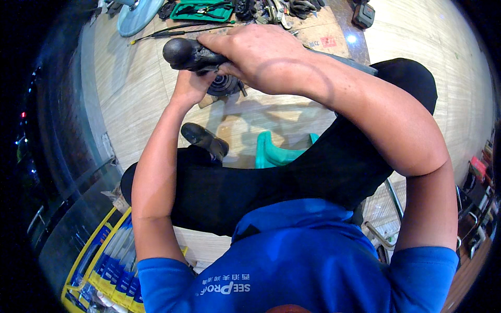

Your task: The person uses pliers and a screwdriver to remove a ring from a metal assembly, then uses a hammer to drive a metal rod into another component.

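My right hand (261,55) reaches across to the upper middle and is closed around a black round-ended part (180,53), its thumb along the top. The part has a smooth knob facing me; I cannot make out its exact kind. Just below the part, my left hand (194,87) comes up from the left, and its fingers are hidden behind the part. A dark ringed round piece (224,86) with a short stub shows beneath my hands, close to the floor. Whether it joins the black part, I cannot tell.
Ahead lies a board (318,31) with several tools, an open green tool case (201,10) and a black cable (180,30). A black box-shaped device (364,15) stands far right. A green plastic stool (274,151) is between my legs; yellow-edged packages (115,266) stand at lower left.
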`<state>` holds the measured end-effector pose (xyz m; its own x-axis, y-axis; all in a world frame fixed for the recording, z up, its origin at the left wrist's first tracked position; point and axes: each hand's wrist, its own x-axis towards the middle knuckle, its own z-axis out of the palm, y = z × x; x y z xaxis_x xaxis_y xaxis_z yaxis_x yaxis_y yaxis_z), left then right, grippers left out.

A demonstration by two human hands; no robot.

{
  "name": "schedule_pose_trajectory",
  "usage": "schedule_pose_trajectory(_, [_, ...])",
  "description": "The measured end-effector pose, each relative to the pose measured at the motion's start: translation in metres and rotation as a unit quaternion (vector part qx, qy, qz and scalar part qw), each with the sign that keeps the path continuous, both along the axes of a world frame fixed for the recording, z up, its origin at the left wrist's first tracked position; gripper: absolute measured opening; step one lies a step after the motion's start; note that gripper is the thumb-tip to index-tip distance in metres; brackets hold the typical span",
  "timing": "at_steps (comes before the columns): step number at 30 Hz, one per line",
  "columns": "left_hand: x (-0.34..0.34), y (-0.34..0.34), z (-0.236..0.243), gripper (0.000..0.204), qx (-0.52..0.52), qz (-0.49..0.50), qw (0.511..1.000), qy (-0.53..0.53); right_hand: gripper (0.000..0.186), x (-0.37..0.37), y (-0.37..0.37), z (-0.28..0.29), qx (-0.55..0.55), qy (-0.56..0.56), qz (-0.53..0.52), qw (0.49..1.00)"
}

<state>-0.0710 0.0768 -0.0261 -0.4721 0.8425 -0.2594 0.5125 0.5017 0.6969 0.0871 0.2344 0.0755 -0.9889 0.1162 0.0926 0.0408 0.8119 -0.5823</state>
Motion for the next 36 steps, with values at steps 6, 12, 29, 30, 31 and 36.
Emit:
schedule_pose_trajectory(6, [-0.001, 0.001, -0.005, 0.039, 0.029, 0.003, 0.999, -0.032, 0.030, 0.000, 0.003, 0.002, -0.003, 0.013, -0.003, 1.000])
schedule_pose_trajectory(12, [-0.002, 0.004, 0.000, 0.040, -0.011, -0.007, 0.999, -0.041, 0.030, -0.003, 0.001, -0.004, 0.020, -0.009, -0.006, 1.000])
schedule_pose_trajectory(29, [0.006, 0.009, 0.008, 0.038, -0.043, -0.016, 0.998, -0.042, 0.029, 0.006, 0.003, -0.001, 0.025, -0.040, -0.006, 0.999])
schedule_pose_trajectory(30, [0.003, 0.006, 0.002, 0.037, -0.035, -0.016, 0.999, -0.039, 0.029, 0.005, 0.002, -0.003, 0.024, -0.036, -0.007, 0.999])
schedule_pose_trajectory(31, [0.001, 0.002, -0.003, 0.037, -0.027, -0.016, 0.999, -0.035, 0.034, 0.004, 0.002, -0.004, 0.022, -0.049, -0.003, 0.999])
schedule_pose_trajectory(36, [0.001, -0.007, -0.009, 0.031, 0.018, -0.016, 1.000, -0.015, 0.044, 0.005, -0.001, 0.001, 0.027, -0.099, 0.004, 0.995])
